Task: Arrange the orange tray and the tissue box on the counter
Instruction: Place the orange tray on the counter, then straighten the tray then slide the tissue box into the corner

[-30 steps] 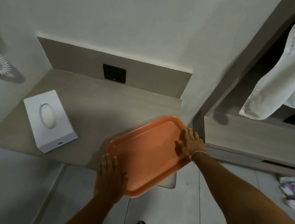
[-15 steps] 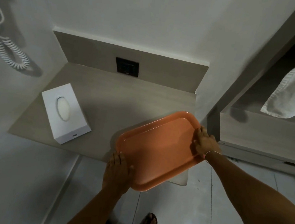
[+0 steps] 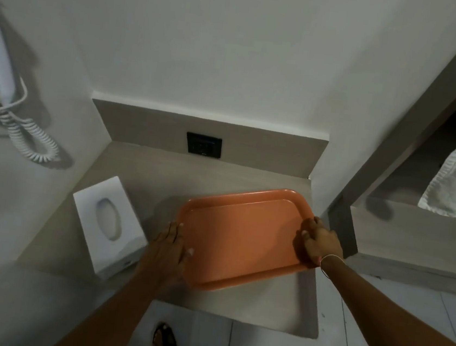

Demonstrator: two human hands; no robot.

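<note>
Head cam, both hands' fingers (image 3: pixel 179 231) grasping orange tray (image 3: pixel 242 234), tissue box (image 3: pixel 109 226) left

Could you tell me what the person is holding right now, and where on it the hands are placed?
The orange tray: the left hand grips its left short edge, the right hand its right short edge.

The tray (image 3: pixel 242 237) lay on the right half of the bench (image 3: pixel 142 168), near the right wall. The tissue box (image 3: pixel 109 223) sat to its left, apart from it, at the bench's left edge. A wall socket (image 3: pixel 203 144) was behind them. The left hand (image 3: pixel 166 254) rested at the tray's left rim, the right hand (image 3: pixel 320 241) at its right rim.
</note>
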